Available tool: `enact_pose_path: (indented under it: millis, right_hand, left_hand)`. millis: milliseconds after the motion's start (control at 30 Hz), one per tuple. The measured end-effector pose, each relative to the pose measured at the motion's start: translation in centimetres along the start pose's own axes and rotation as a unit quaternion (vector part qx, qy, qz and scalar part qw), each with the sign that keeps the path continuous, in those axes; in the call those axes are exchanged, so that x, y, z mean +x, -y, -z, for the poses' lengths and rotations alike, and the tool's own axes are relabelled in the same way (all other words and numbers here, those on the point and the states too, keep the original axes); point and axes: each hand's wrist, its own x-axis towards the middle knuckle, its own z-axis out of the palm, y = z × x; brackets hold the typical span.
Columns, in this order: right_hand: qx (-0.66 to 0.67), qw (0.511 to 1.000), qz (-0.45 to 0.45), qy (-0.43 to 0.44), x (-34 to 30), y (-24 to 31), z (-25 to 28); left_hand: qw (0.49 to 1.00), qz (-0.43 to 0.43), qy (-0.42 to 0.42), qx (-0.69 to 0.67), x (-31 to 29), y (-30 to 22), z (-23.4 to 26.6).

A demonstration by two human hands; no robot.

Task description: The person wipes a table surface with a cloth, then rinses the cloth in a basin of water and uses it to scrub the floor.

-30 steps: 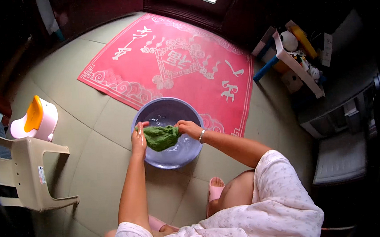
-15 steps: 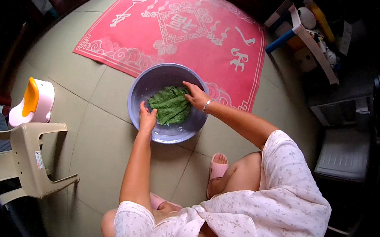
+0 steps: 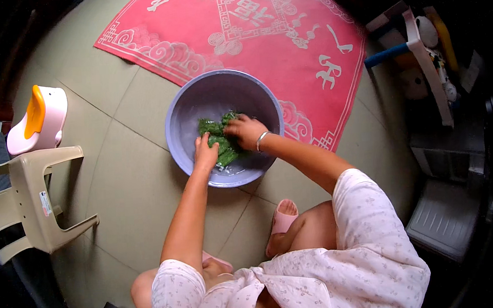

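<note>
A wet, bunched green cloth (image 3: 223, 140) lies low in a round grey-purple basin (image 3: 185, 110), which stands on the floor. My left hand (image 3: 205, 153) presses on the near left part of the cloth, its fingers curled into it. From the right, my right hand (image 3: 246, 133), with a silver bracelet at the wrist, grips the cloth's upper right part; its fingertips are partly hidden and a little blurred. Some water with a few light suds shows round the cloth.
A red mat (image 3: 309, 67) with pale patterns spreads beyond the basin. To the left are a beige plastic chair (image 3: 34, 193) and a pink-and-orange child's potty (image 3: 47, 120). A rack (image 3: 419, 50) with toys stands at the right. My pink slippers (image 3: 282, 222) are near the basin.
The cloth was spread flatter and is now bunched up smaller. Both hands have moved closer together and closed on it. The view has shifted slightly.
</note>
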Motion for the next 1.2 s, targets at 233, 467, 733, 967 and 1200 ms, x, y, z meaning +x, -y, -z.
enact_pose_path:
  millis: [233, 467, 733, 967, 1200]
  right_hand:
    - [0.308, 0.923, -0.145, -0.176, 2.8, -3.4, -5.6]
    - [0.531, 0.828, -0.125, -0.133, 1.0, 8.4, -0.1]
    - [0.237, 0.933, 0.036, -0.268, -1.7, 12.9, 5.0]
    - [0.151, 0.923, 0.036, -0.353, 2.2, 10.7, 5.9]
    - [0.132, 0.943, -0.005, -0.305, 0.5, 11.8, 4.5]
  left_hand:
    - [0.824, 0.226, 0.098, -0.510, -0.9, -6.6, -2.8]
    - [0.710, 0.225, 0.069, -0.663, 2.3, -1.2, -1.4]
    - [0.619, 0.147, 0.228, -0.737, -0.4, -2.8, 1.2]
    - [0.545, 0.083, 0.229, -0.802, 3.1, -1.8, -1.4]
    - [0.603, 0.038, 0.118, -0.788, 0.9, -2.1, -1.4]
